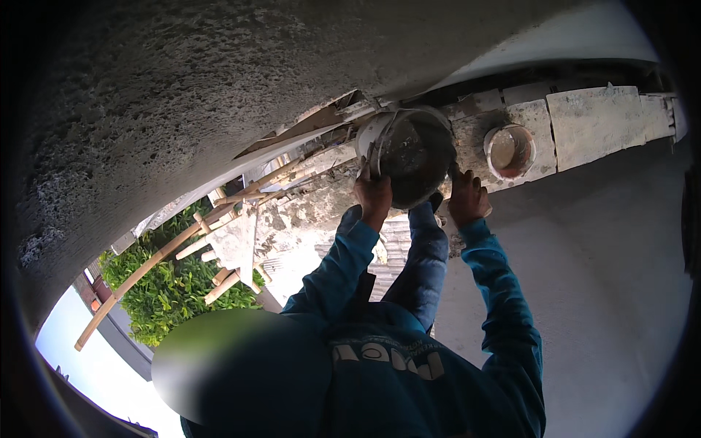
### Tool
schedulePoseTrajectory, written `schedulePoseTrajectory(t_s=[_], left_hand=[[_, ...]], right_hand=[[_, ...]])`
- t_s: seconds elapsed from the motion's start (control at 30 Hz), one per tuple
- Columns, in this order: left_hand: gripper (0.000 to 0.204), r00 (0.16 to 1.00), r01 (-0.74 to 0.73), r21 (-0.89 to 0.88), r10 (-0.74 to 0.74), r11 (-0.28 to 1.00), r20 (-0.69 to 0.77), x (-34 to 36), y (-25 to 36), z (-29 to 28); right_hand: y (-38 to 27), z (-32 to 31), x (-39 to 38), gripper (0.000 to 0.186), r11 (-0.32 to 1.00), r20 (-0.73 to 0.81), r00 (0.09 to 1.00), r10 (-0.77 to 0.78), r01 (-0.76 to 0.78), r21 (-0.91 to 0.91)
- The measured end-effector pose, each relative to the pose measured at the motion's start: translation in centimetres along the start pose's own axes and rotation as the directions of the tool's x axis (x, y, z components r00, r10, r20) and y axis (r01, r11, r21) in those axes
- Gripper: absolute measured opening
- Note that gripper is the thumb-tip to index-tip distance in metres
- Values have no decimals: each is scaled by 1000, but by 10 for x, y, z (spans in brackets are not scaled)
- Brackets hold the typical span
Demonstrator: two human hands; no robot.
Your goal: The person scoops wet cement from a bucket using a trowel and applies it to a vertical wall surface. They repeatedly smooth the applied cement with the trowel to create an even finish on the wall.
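A large round bucket (pixel 416 157) with dark, wet-looking grey material inside stands in front of me, apparently tilted with its mouth toward me. My left hand (pixel 374 196) is closed around the rim on its left side. At the right side of the same bucket, my right hand (pixel 469 198) has its fingers curled in against the edge; a small dark part shows by its thumb, too shadowed to name. To the right of that hand, a smaller pail (pixel 509 152), pale with a reddish inside and grey residue, sits on the mortar-stained boards.
A rough grey plastered surface (pixel 190 109) looms across the upper left. Pale boards (pixel 595 128) run along the upper right beside a smooth grey wall (pixel 569 255). Bamboo poles (pixel 157 259) stick out at the left, over green foliage (pixel 171 292). My legs (pixel 423 263) show below the bucket.
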State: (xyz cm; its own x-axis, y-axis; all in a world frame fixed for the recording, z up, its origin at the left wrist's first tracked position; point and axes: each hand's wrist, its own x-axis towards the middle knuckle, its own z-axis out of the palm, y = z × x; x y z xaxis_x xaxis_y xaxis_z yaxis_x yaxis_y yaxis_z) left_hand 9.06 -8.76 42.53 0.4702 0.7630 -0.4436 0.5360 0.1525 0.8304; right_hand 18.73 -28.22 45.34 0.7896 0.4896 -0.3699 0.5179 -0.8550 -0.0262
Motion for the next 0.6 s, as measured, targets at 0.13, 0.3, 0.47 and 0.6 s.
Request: schedulePoseTrajectory(t_s=[0.13,0.3,0.47,0.6], left_hand=[[57,998,-42,-4,42,999,-38,-3,19,-10],[49,994,-18,96,28,995,-110,11,3,-31],[39,974,143,-119,-161,983,-160,5,9,-38],[60,908,342,12,-327,940,-263,1,41,-31]], right_hand=[[-36,-24,-9,49,987,163,973,-162,163,10],[-73,-91,-22,51,962,103,959,-266,257,88],[-67,-98,-14,52,899,66,900,-431,422,118],[-49,-88,45,49,797,214,792,-571,598,-84]])
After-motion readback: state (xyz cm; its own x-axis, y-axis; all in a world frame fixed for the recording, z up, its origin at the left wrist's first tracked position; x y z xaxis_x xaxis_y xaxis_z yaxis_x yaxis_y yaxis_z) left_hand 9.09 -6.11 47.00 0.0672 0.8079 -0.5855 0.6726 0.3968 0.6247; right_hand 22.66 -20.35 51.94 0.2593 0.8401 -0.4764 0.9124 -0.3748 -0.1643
